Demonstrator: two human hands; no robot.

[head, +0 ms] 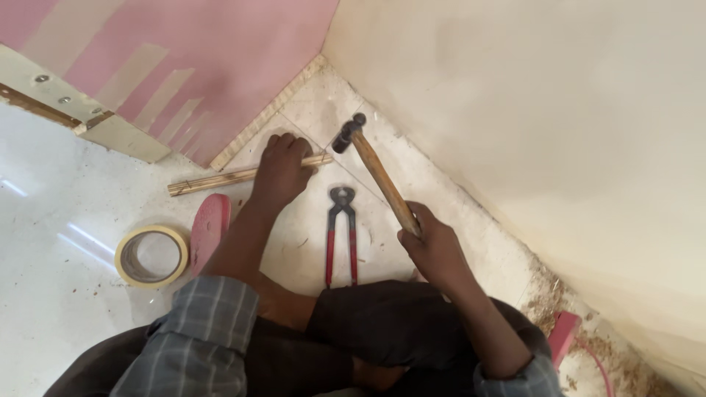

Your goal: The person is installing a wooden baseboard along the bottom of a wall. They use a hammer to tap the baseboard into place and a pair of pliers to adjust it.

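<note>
Head view, looking down at a person sitting on a pale tiled floor [66, 220] in a room corner. The left hand [281, 173] is pressing down on a thin wooden strip [213, 179] lying on the floor; its grip is closing over the strip's right part, so that stretch and the fingertips are hidden from view. The right hand [434, 246] is holding a hammer [375, 173] by the lower end of its wooden handle, the grip wrapped fully around it; the dark metal head is hovering just beside the strip's right end, and whether it is touching cannot be told because the head is slightly blurred. A pair of red-handled pincers [341, 235] is lying on the floor between the two hands, jaws pointing away from the person. A roll of tape [152, 255] is lying flat to the left, near a pink oval object [210, 220] that is partly covered by the left forearm. A pink panel [184, 66] is leaning at the upper left, its top cut off by the frame. Sawdust [548, 294] is lying along the base of the cream wall [551, 110].
</note>
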